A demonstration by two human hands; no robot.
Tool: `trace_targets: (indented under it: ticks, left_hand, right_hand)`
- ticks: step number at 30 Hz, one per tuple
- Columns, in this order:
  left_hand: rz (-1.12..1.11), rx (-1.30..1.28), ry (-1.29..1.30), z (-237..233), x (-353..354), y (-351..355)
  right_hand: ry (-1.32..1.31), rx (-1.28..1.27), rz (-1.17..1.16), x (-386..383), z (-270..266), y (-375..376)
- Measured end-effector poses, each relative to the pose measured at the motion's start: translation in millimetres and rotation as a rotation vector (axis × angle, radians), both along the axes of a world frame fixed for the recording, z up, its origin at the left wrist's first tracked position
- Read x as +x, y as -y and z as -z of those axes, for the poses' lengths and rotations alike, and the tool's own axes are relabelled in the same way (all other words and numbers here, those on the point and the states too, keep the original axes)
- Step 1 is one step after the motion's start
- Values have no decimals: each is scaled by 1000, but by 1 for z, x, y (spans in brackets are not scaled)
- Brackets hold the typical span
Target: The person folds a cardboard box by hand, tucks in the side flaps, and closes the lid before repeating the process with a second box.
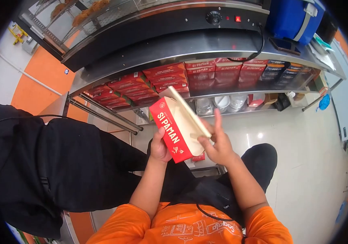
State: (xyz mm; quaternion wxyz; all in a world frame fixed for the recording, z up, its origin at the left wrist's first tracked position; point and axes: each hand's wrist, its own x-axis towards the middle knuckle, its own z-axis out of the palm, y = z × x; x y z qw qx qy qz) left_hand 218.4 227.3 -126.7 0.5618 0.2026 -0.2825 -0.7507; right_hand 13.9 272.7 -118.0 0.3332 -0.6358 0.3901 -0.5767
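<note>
A red paper food box (171,129) printed "SI PAMAN" is held tilted in front of me, its cream inside showing. The box's lid flap (187,112) stands partly raised along the far side. My left hand (160,147) grips the box's left side near the printed front, thumb on the red face. At the right end, my right hand (219,143) pinches the lid's edge with the thumb, while one finger points up. No food shows in the visible part of the box.
Stacked red boxes (163,77) and dark boxes (281,70) fill the shelf under the steel counter (157,53). A heated display case (141,34) with fried food stands above. Clear plastic containers (204,105) sit lower down. Black cloth (52,154) covers much of the left.
</note>
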Motion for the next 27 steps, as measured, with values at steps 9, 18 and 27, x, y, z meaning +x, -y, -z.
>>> trace_targets:
  ticks: [9,18,27]
  left_hand:
    - [-161,193,-131,-26,-15,8]
    - [-252,330,65,-23,-21,12]
    - [-222,321,12,-18,-21,15]
  right_hand:
    - [85,272,106,-19,-9,5]
    - [73,195,-284,-28,-16,4]
    - [-24,180,-18,-8,-8,6]
